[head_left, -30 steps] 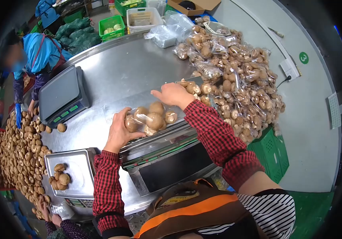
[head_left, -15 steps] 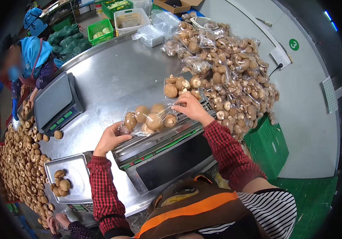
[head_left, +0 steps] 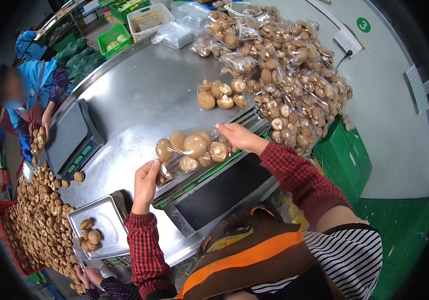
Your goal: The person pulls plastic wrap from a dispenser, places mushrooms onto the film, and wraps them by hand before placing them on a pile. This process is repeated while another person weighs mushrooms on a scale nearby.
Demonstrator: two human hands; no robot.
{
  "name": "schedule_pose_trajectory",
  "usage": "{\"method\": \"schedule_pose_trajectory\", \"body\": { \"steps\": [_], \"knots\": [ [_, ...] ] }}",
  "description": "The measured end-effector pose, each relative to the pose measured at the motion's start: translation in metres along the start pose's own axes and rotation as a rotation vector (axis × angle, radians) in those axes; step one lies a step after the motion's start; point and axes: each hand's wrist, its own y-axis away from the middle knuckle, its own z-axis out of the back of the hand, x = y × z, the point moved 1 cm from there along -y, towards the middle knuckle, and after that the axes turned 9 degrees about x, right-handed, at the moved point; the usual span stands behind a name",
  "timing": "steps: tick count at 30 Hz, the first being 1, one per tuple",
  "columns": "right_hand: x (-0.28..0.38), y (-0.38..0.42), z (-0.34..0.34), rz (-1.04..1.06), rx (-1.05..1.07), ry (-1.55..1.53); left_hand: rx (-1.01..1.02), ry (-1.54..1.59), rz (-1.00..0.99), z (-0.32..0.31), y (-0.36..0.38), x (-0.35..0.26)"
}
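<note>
A clear plastic bag of mushrooms lies over the long bar of a bag sealer, brown caps and pale stems showing through the film. At its left end my left hand pinches the plastic between thumb and fingers. My right hand is closed at the bag's right end, thumb and fingertips at the film. Just beyond my right hand, another bag of mushrooms rests on the steel table.
Bagged mushrooms are heaped at the right, above a green crate. Loose mushrooms pile up at the left. A scale and a metal tray holding several mushrooms stand nearby. A co-worker handles mushrooms; another person's hands show below.
The view has shifted a little. My left hand has turned more upright at the bag's left end, and the bag looks pulled straighter. The co-worker at left has lifted mushrooms beside the scale.
</note>
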Motion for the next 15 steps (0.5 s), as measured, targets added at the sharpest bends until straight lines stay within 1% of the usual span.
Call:
{"method": "schedule_pose_trajectory", "body": {
  "steps": [1, 2, 4, 5, 6, 8, 9, 10, 12, 13, 14, 15],
  "knots": [
    [-0.015, 0.005, 0.001, -0.035, 0.070, -0.059, 0.037, 0.054, 0.090, -0.005, 0.011, 0.000],
    [-0.018, 0.019, 0.001, -0.050, 0.065, -0.070, 0.074, 0.108, 0.185, -0.012, 0.023, 0.003],
    [-0.020, 0.054, 0.002, -0.245, 0.212, -0.097, 0.154, 0.063, 0.299, -0.026, 0.048, 0.017],
    [-0.035, 0.062, 0.005, -0.279, 0.263, -0.126, 0.166, 0.060, 0.367, -0.034, 0.060, 0.024],
    [-0.040, 0.073, 0.000, -0.290, 0.258, -0.142, 0.180, 0.053, 0.432, -0.043, 0.071, 0.030],
    [-0.047, 0.101, -0.011, -0.142, -0.059, -0.048, 0.075, 0.029, 0.296, -0.062, 0.090, 0.051],
    [-0.063, 0.107, -0.012, -0.117, -0.180, -0.062, 0.000, 0.134, 0.199, -0.076, 0.097, 0.046],
    [-0.080, 0.113, -0.019, -0.132, -0.184, -0.071, -0.113, 0.331, 0.206, -0.086, 0.103, 0.047],
    [-0.109, 0.129, -0.030, 0.059, -0.559, 0.192, -0.169, 0.446, 0.106, -0.105, 0.108, 0.067],
    [-0.121, 0.134, -0.039, 0.026, -0.652, 0.148, -0.255, 0.033, 0.013, -0.116, 0.103, 0.094],
    [-0.135, 0.141, -0.042, 0.009, -0.655, 0.144, -0.324, -0.255, -0.036, -0.131, 0.099, 0.090],
    [-0.149, 0.149, -0.041, 0.055, -0.763, 0.186, -0.365, -0.427, -0.075, -0.136, 0.093, 0.094]
  ]
}}
